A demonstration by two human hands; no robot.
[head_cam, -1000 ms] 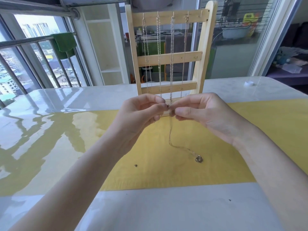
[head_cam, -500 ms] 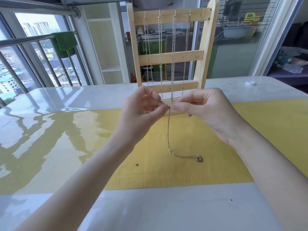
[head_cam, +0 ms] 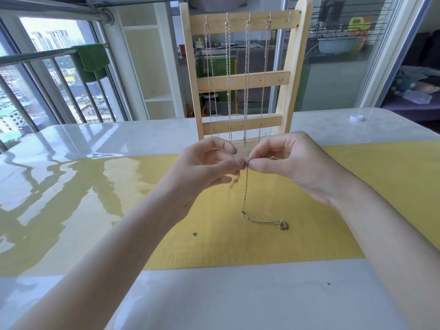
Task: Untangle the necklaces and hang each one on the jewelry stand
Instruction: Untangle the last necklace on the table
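Both hands sit a little lower against the jewelry stand [head_cam: 242, 79] than half a second ago, and the pinch point has dropped with them. Beside the left hand [head_cam: 202, 170] a short loose end of chain now dangles below the fingertips, which did not show before. The heart pendant [head_cam: 283, 225] has stayed in its place on the yellow mat [head_cam: 369, 186], near the middle of the bench [head_cam: 214, 294].

Left fingers [head_cam: 234, 163] are curled, thumb and forefinger clamped together on the top of the necklace [head_cam: 245, 191]. Right hand [head_cam: 288, 163] meets it tip to tip, its fingers pinched shut on the same spot of chain. From that pinch the necklace hangs straight down to the mat, kinks, then trails along the mat to the pendant.

Behind the hands, toward the far edge of the bench, the wooden stand is upright with four chains [head_cam: 228, 75] hanging from the hooks on its top bar; the hook nearest its right post carries nothing. A small white cap [head_cam: 356, 117] lies near the far right corner. A green cloth [head_cam: 91, 60] is draped over the balcony railing beyond the far left corner.
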